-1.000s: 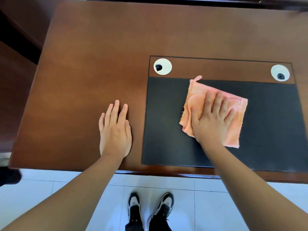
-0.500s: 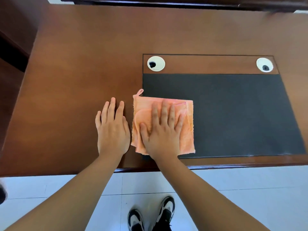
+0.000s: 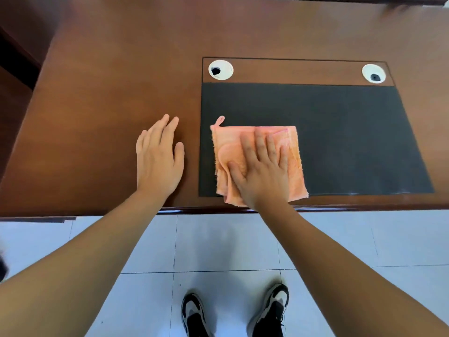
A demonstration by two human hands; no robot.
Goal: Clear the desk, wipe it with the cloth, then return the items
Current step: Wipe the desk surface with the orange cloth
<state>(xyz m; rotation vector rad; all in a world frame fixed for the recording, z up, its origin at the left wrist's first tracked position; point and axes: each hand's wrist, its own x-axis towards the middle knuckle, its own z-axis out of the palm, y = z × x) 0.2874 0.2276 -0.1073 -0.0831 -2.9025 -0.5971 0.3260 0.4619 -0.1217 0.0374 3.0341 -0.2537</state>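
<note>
1. Head view, looking straight down: a person stands at the near edge of a reddish-brown wooden desk (image 3: 102, 88), both bare forearms reaching forward from the bottom corners of the picture.
2. The left hand (image 3: 158, 161) lies palm down on the bare wood, just left of the dark mat. Its fingers (image 3: 167, 127) are straight and close together, the thumb a little apart, and it holds nothing.
3. The right hand (image 3: 262, 171) lies palm down on the cloth (image 3: 230, 147), pressing it flat. Its fingers are straight and slightly spread, the thumb angled out to the left across the fabric.
4. The cloth is a peach-orange square of soft, fuzzy towelling, folded, with frayed edges and a small hanging loop at its far left corner. It rests on the near left part of the dark mat, and its near edge overlaps the strip of wood along the front of the desk.
5. The dark mat (image 3: 340, 132) is a flat, matte, charcoal rectangle set flush in the desk top.
6. Beyond the mat runs a narrow wooden panel with two round white cable grommets, a left grommet (image 3: 220, 69) and a right grommet (image 3: 373, 73), each with a small dark opening.
7. Below the desk edge lies a floor (image 3: 218, 242) of pale, glossy square tiles with thin dark joints.
8. Two black-and-white trainers (image 3: 194, 314) stand on the tiles, toes toward the desk.
</note>
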